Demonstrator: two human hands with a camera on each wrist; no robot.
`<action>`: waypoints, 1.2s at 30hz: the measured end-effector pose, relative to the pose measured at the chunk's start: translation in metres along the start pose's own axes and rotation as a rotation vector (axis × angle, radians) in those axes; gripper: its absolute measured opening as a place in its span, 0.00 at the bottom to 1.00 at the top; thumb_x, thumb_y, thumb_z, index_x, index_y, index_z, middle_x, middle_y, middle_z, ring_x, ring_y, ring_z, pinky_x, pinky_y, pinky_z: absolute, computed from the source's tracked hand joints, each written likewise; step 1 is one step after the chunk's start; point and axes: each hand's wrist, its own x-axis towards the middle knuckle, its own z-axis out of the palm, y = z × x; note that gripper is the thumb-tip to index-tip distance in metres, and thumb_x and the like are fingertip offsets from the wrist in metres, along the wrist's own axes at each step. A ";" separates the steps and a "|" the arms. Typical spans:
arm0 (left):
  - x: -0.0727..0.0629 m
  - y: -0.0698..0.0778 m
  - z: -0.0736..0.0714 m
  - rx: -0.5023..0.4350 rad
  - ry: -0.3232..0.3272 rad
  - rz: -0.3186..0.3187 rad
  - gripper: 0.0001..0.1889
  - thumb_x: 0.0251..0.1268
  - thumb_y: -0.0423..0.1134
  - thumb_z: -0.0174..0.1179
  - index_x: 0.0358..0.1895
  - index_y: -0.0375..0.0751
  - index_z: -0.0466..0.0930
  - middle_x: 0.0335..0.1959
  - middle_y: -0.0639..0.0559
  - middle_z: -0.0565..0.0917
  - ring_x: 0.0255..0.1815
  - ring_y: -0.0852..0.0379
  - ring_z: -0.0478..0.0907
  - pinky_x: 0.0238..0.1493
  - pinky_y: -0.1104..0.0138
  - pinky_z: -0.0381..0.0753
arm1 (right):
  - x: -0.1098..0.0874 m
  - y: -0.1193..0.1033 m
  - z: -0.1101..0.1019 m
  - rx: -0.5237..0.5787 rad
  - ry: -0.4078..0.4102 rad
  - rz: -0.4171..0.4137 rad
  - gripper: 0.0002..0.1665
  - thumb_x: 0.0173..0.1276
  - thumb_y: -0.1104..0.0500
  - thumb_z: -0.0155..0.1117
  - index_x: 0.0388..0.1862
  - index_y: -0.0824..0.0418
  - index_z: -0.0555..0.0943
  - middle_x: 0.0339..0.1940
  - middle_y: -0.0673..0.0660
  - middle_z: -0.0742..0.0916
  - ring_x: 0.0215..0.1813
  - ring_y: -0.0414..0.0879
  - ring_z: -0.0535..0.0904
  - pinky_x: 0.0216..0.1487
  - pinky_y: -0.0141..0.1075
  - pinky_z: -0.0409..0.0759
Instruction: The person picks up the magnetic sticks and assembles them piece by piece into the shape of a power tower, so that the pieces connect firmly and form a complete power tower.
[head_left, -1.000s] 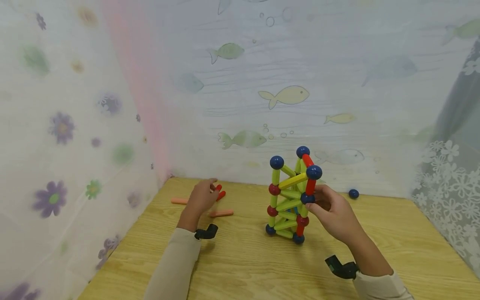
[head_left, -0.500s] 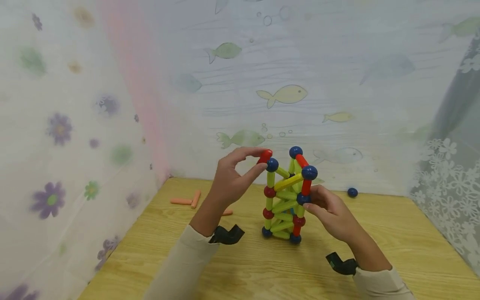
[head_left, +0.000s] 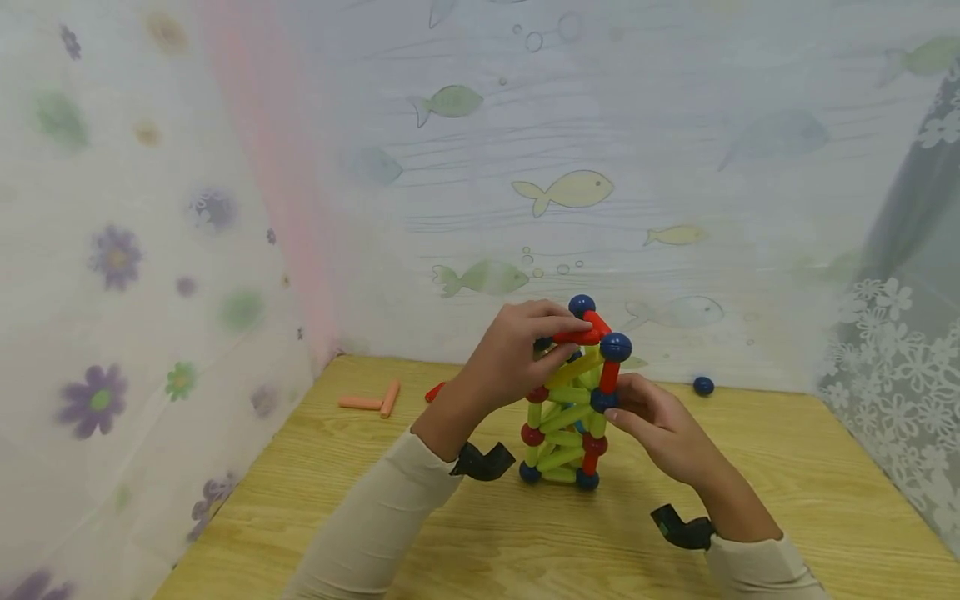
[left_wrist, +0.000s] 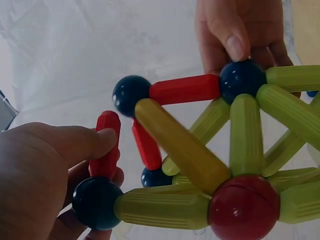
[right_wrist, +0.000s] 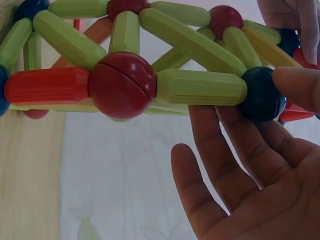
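A tower of magnetic rods and balls (head_left: 567, 414) stands upright on the table, mostly yellow-green rods joined by blue and dark red balls. At its top, my left hand (head_left: 502, 358) pinches a short red magnetic rod (left_wrist: 104, 165) between thumb and fingers. In the left wrist view, one end of that rod meets a blue corner ball (left_wrist: 97, 202) and the other end points free. My right hand (head_left: 667, 425) holds a blue ball (right_wrist: 262, 94) on the tower's right side, thumb on one side and fingers beneath. The left hand hides part of the tower's top left.
Two orange rods (head_left: 362, 402) lie at the table's left. Another red rod (head_left: 435, 391) shows behind my left wrist. A loose blue ball (head_left: 703, 386) sits at the back right. Printed curtains (head_left: 360, 275) enclose the wooden table (head_left: 480, 533) behind and at left.
My left hand has lifted a red rod from the table's left and carried it right, to the tower's top. The right hand keeps its grip on the tower.
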 end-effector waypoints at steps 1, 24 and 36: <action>0.000 0.001 0.001 0.020 -0.002 0.010 0.13 0.68 0.35 0.70 0.53 0.41 0.89 0.49 0.51 0.87 0.42 0.58 0.81 0.40 0.69 0.84 | 0.000 0.000 0.000 -0.001 0.000 -0.001 0.21 0.82 0.62 0.54 0.71 0.62 0.72 0.61 0.62 0.82 0.59 0.42 0.83 0.59 0.29 0.81; -0.053 -0.007 0.011 -0.215 0.072 -0.569 0.26 0.69 0.52 0.68 0.67 0.49 0.77 0.55 0.57 0.83 0.54 0.59 0.81 0.54 0.60 0.82 | 0.003 -0.007 0.008 -0.215 0.172 0.058 0.18 0.75 0.56 0.68 0.60 0.57 0.78 0.42 0.54 0.83 0.42 0.45 0.80 0.43 0.32 0.82; -0.072 0.009 0.036 -0.360 0.036 -0.525 0.12 0.72 0.43 0.65 0.53 0.45 0.89 0.49 0.57 0.89 0.47 0.64 0.86 0.48 0.70 0.86 | 0.002 -0.010 0.008 -0.293 0.302 0.210 0.29 0.78 0.49 0.63 0.72 0.59 0.74 0.52 0.59 0.85 0.48 0.49 0.87 0.44 0.32 0.84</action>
